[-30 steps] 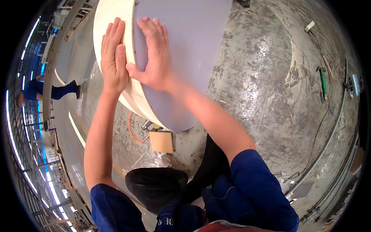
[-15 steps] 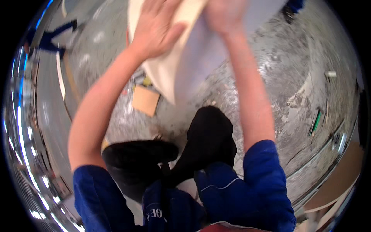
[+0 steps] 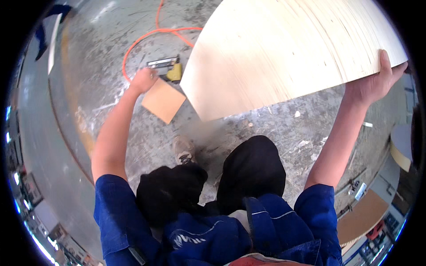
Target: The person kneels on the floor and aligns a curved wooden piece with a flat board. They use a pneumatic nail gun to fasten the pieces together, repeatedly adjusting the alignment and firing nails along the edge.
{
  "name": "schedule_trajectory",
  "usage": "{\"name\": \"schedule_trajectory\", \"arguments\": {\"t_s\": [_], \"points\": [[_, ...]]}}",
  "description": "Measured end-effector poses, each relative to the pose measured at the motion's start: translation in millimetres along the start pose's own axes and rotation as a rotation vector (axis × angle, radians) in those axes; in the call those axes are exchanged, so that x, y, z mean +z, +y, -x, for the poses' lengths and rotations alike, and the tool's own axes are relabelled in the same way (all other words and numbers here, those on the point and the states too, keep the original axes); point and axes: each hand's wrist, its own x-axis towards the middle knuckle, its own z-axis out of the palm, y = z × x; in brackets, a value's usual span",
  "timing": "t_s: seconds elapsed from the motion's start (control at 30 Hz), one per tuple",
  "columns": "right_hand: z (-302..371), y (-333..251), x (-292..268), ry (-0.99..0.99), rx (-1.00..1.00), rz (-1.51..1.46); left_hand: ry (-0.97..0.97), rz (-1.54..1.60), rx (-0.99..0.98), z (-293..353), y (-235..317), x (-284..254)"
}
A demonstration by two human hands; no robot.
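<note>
My right hand (image 3: 372, 88) grips the lower edge of a large pale plywood sheet (image 3: 275, 48), its thumb lying over the face. The sheet is raised at a tilt, with a rounded left side and a pointed lower corner. My left hand (image 3: 145, 80) is off the sheet, low over the floor, its fingers curled closed; what they hold, if anything, is hidden. Right beside it lie a square tan board (image 3: 164, 101) and a yellow and black nail gun (image 3: 174, 72) with a metal magazine. I cannot tell whether the hand touches either one.
An orange hose (image 3: 128, 53) loops on the floor behind the nail gun. My shoe (image 3: 183, 150) stands below the board. Scraps dot the grey concrete. At the right are a curved brown panel (image 3: 364, 215) and a round-edged piece (image 3: 401, 146). Another person's dark-clothed leg (image 3: 41, 42) shows far left.
The sheet has swung to the right and turned its pale face up. My left hand has let go of it and moved down-left to the tan board and nail gun. My right hand has moved right.
</note>
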Motion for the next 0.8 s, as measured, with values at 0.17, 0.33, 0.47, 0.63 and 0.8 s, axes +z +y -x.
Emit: {"name": "schedule_trajectory", "arguments": {"t_s": [0.17,0.33,0.47,0.63,0.8], "points": [[2.1,-13.4,2.6,-0.020,0.077,0.258,-0.253,-0.032,-0.150,-33.0,-7.1,86.4],[-6.2,-13.3,14.3,0.142,0.139,-0.174,-0.285,-0.099,-0.166,-62.8,6.3,107.1],[6.4,-1.3,5.7,0.151,0.094,-0.257,-0.284,-0.092,-0.086,-72.2,-4.3,103.8],[2.7,-0.6,7.1,0.154,0.128,-0.165,-0.200,0.025,0.088,-81.3,-37.5,55.9],[14.1,22.0,-6.7,0.104,0.035,0.194,0.121,0.012,-0.127,-70.1,-47.3,-32.6]]}}
